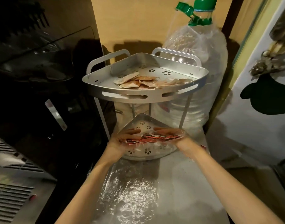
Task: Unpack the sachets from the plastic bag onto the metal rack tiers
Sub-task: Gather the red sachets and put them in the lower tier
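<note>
A two-tier silver corner rack (145,94) stands on the counter. Its top tier holds several pale orange sachets (143,82). Over the bottom tier (143,122), my left hand (122,139) and my right hand (175,135) together hold a clear plastic bag of red sachets (151,138) between them. Fingers of both hands curl over the bag's ends. The bag covers the middle of the bottom tier.
A crinkled clear plastic bag (130,189) lies on the steel counter (187,183) in front of the rack. A large clear bottle with green caps (200,62) stands right behind the rack. Dark appliances (41,70) fill the left; a white door (259,110) is at right.
</note>
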Demonstrator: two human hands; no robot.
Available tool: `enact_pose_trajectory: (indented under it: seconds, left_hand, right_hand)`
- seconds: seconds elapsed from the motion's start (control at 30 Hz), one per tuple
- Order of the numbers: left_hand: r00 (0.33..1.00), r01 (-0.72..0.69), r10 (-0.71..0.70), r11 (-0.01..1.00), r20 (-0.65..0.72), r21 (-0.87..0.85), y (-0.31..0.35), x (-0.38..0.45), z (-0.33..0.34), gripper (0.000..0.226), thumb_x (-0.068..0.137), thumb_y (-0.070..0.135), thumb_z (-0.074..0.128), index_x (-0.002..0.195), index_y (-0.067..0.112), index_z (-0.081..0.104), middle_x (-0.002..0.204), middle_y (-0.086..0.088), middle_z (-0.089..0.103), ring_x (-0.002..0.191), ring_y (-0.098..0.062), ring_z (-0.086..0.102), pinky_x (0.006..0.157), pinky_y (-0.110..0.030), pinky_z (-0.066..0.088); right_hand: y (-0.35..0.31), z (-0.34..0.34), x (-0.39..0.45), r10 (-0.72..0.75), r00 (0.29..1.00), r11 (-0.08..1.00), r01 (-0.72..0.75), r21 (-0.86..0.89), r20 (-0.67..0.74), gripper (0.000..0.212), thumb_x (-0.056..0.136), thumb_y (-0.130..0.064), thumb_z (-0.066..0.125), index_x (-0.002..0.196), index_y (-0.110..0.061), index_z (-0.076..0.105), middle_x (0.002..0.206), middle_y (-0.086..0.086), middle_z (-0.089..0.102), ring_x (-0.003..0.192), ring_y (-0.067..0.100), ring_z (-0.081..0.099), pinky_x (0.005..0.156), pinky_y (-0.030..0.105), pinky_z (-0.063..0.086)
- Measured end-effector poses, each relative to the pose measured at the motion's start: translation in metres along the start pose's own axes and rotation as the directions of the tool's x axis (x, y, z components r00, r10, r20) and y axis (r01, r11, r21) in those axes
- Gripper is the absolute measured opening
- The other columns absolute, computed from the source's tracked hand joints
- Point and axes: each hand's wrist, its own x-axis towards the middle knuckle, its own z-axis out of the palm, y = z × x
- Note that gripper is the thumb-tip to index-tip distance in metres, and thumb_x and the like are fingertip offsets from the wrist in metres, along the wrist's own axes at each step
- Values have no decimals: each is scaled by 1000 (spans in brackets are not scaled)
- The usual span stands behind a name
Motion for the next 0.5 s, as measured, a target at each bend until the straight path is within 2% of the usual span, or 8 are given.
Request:
enact_pose_trajectory:
  seconds: [0.07,0.13,0.2,0.23,0.33,0.4,0.43,0.5]
  left_hand:
    - [999,48,-48,999,-3,-13,-2,8,4,26,47,20,77,72,17,72,75,25,71,84,10,64,73,-5,47]
    - [991,130,-130,991,-17,-8,-6,16,6,22,62,1,76,67,21,69,62,15,69,67,4,65,60,-2,46]
    - [980,195,-195,981,-27,-19,-11,22,6,20,73,-10,66,85,6,70,78,5,66,63,2,62,56,-4,47]
    - [978,204,-206,978,-46,-31,-13,25,5,30,73,-13,65,100,-2,66,81,-2,65,62,1,63,56,-6,48]
    - [968,233,-239,969,-74,-77,-18,32,-3,39,73,-9,67,111,-5,61,86,-3,67,70,-3,67,63,-10,52]
    - [969,236,-241,968,-47,-85,-15,36,-7,32,75,-1,67,107,1,65,92,-1,70,81,-6,69,70,-15,54]
    - [968,242,-247,965,-49,-97,-14,38,-10,29,77,2,65,106,3,66,95,-2,70,87,-10,68,75,-17,54]
    - [961,252,-263,960,-80,-124,-13,41,-14,24,81,8,63,105,4,67,103,-8,70,98,-23,66,85,-29,51]
  right_hand:
    - [-3,-2,5,40,999,999,-39,32,-27,23,78,-4,66,100,-11,70,98,-2,74,93,12,70,77,20,56]
    - [-3,-5,10,50,997,998,-48,35,-50,31,62,-10,78,92,-14,73,93,-2,75,91,16,71,73,20,57]
    - [-6,-7,12,96,991,995,-96,4,-96,47,56,-16,83,101,-16,71,98,2,74,91,18,70,75,23,57]
    - [-7,-9,13,119,987,993,-120,-2,-111,51,56,-20,84,104,-18,69,98,1,74,91,19,70,75,25,56]
    - [-12,-18,20,144,983,989,-138,62,-115,35,62,-20,79,94,-31,70,97,-2,74,95,21,68,69,25,56]
    - [-16,-21,25,154,975,983,-134,129,-163,30,60,-24,78,90,-28,74,109,6,71,102,28,65,87,41,54]
    - [-17,-22,27,156,967,983,-132,130,-200,37,54,-32,80,91,-28,75,110,6,71,106,33,63,96,49,48]
    - [-17,-23,28,152,956,987,-132,93,-249,52,41,-43,82,90,-29,75,106,2,72,108,33,62,102,52,42]
